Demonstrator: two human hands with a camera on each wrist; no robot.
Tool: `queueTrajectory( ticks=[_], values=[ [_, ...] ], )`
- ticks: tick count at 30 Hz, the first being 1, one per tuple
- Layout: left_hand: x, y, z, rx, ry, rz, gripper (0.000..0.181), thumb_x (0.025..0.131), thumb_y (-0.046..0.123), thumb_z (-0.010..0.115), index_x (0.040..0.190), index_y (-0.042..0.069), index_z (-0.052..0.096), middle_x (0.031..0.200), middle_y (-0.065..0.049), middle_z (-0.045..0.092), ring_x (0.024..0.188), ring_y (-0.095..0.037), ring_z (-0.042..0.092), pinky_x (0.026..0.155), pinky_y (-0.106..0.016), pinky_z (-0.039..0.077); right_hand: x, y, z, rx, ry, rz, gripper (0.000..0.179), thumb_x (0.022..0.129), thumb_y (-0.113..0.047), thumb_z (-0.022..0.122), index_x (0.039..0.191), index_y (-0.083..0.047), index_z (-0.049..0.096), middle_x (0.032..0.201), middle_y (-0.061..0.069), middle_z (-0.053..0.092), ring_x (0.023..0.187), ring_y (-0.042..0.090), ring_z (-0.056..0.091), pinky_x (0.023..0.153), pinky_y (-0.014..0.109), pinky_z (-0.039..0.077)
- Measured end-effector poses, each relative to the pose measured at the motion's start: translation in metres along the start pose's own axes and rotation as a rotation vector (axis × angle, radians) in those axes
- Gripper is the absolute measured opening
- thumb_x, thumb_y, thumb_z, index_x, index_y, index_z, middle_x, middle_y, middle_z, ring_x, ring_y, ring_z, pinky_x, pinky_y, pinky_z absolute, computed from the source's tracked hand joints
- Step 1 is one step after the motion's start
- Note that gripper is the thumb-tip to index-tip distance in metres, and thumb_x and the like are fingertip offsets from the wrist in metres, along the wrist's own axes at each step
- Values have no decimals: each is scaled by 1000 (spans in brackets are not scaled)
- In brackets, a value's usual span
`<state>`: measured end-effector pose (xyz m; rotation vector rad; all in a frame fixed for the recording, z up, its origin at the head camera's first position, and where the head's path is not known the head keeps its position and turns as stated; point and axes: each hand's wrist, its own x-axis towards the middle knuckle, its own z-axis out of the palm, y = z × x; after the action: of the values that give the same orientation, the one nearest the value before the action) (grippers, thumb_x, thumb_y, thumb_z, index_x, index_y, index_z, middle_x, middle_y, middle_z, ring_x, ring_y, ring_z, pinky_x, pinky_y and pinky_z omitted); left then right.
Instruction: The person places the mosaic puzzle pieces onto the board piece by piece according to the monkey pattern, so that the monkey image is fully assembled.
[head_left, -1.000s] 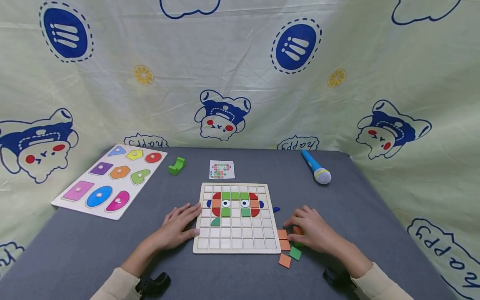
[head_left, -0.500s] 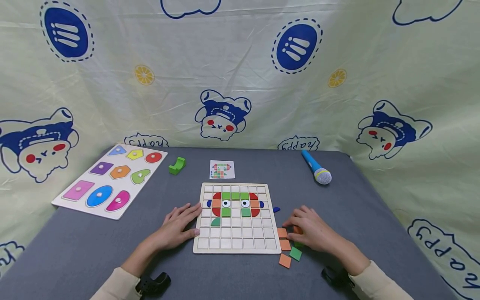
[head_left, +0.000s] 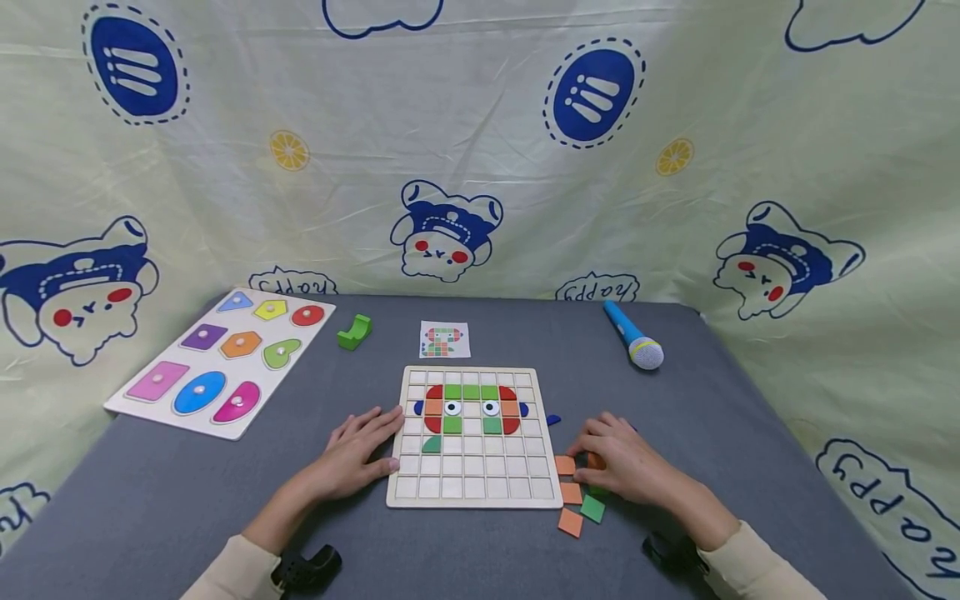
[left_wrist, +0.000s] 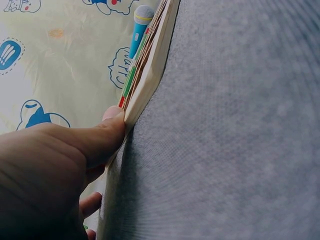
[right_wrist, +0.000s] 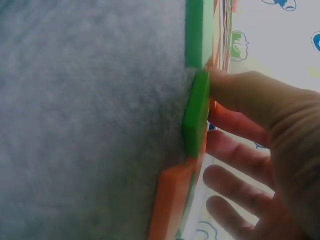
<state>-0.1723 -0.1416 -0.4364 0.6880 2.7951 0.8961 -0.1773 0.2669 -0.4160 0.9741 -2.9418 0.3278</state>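
Note:
A pale square grid board (head_left: 480, 503) lies on the table in the head view, with red, green, orange, blue and eye-printed tiles set in its upper rows. My left hand (head_left: 356, 450) rests at the board's left edge, fingers extended. In the left wrist view the left thumb (left_wrist: 102, 137) presses the board's side. To the board's right, my right hand (head_left: 626, 458) is low over loose tiles, thumb and index fingertips at an orange tile (head_left: 565, 465). The right wrist view shows its fingers (right_wrist: 235, 150) loosely bent and apart beside a green tile (right_wrist: 197, 115). The hand partly hides several tiles.
A picture card (head_left: 444, 340) lies beyond the board. A shape-puzzle board (head_left: 168, 404) is at left, near a green curved block (head_left: 354, 332). A blue toy microphone (head_left: 633, 337) lies at back right. More loose tiles, including a green one (head_left: 592, 508), lie by the board's lower right corner.
The orange tile at my right fingertips has shifted slightly away from me, widening the gap to the orange tile below it. My left hand stays still on the board's edge.

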Motion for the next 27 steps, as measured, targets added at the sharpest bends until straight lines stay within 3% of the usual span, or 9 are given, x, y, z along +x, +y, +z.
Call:
queueTrajectory(
  ticks=[10,27],
  values=[
    [0,-1,0,-2,-3,1,63,91,28,60,146,8,35,155,-9,31,144,-39,20,110,-65,7,10,-10,-7,-4,50,-25,20,80,-33,74,98,-25,70,89,-9,58,85,6,39,74,30,35],
    [0,-1,1,0,4,3,64,91,27,61,146,8,35,154,-9,31,144,-39,20,110,-65,8,76,-70,2,-81,127,-126,18,79,-33,75,93,-21,72,91,-6,63,87,12,47,76,31,38]
  ],
)
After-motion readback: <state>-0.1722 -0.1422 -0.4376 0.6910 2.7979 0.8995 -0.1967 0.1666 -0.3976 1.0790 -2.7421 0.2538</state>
